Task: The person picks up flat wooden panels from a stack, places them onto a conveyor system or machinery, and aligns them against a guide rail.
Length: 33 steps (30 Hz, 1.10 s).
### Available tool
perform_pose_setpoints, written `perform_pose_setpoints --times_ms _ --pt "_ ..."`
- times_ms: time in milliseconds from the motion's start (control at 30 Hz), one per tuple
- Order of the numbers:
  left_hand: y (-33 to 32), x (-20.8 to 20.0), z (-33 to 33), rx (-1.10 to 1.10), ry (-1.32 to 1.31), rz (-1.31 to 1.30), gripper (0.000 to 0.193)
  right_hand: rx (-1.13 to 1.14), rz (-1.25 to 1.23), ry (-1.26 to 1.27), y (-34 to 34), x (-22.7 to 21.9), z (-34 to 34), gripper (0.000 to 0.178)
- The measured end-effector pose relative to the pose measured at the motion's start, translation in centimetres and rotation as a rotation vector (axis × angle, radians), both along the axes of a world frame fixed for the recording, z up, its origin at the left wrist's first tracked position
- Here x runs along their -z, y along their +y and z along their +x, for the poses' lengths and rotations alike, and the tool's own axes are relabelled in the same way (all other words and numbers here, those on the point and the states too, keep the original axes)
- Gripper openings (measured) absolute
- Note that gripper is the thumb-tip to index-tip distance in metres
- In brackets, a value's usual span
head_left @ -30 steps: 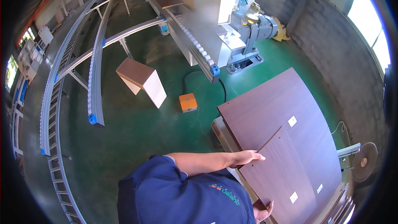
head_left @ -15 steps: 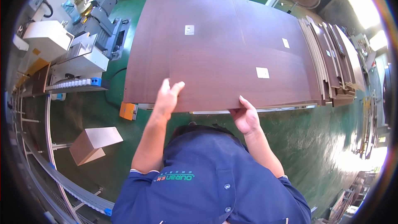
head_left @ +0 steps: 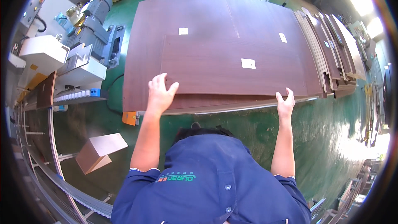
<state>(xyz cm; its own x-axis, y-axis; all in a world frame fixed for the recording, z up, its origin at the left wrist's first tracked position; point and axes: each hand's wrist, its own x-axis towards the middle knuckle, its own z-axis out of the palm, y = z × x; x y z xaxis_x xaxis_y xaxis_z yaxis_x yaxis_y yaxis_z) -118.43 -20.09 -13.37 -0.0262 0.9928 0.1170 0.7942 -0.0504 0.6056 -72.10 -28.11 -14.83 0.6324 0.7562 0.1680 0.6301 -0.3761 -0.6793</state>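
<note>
A smaller dark brown board [head_left: 207, 74], with a white label [head_left: 248, 63], lies over a larger dark brown board [head_left: 143, 58]. Its front edge sits back from the front of the stack and runs slightly askew to it. My left hand [head_left: 159, 95] is at the smaller board's front left corner, fingers and thumb apart, the corner partly covered by the hand. Along the front edge, toward the right, my right hand [head_left: 285, 105] has its thumb and curled fingers at the board; any fingers beneath it are hidden.
More brown boards [head_left: 331, 49] lean in a row to the right of the stack. At the left stand a grey motor [head_left: 93, 29] and a roller rail [head_left: 78, 95]. A folded board piece [head_left: 101, 149] is low at the left. An orange block [head_left: 130, 118] shows by the stack's front left corner.
The smaller board has shifted away from me and left, baring the front strip of the board under it. My right hand has moved right along its edge; my left hand has moved slightly left.
</note>
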Motion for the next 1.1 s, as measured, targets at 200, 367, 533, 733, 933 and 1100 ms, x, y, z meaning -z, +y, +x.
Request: perform_pose_setpoints --times_ms 200,367,533,733,933,1100 --pt "-1.6 -0.9 1.6 -0.011 0.168 0.060 0.059 -0.191 0.038 -0.380 2.0 1.1 -1.8 0.048" --pt "-3.1 1.3 2.6 -0.074 0.005 -0.028 0.065 -0.197 -0.146 -0.550 1.3 5.4 5.8 0.058" --pt "-6.5 0.3 -2.4 -0.387 -0.270 0.313 0.042 -0.194 -0.286 -0.524 3.1 3.3 3.2 0.056" --pt "-12.7 8.9 -13.8 -0.981 -0.625 0.371 0.030 -0.139 -0.312 -0.618 7.1 2.1 -2.4 0.048" --pt "-14.9 4.7 -23.2 -1.283 -1.283 0.180 0.040 -0.620 0.095 -0.389 7.3 0.5 -14.6 0.041" --pt "-10.6 4.6 -31.6 -1.251 -1.413 0.271 0.052 -0.801 0.163 -0.112 6.2 -1.2 -24.4 0.035"
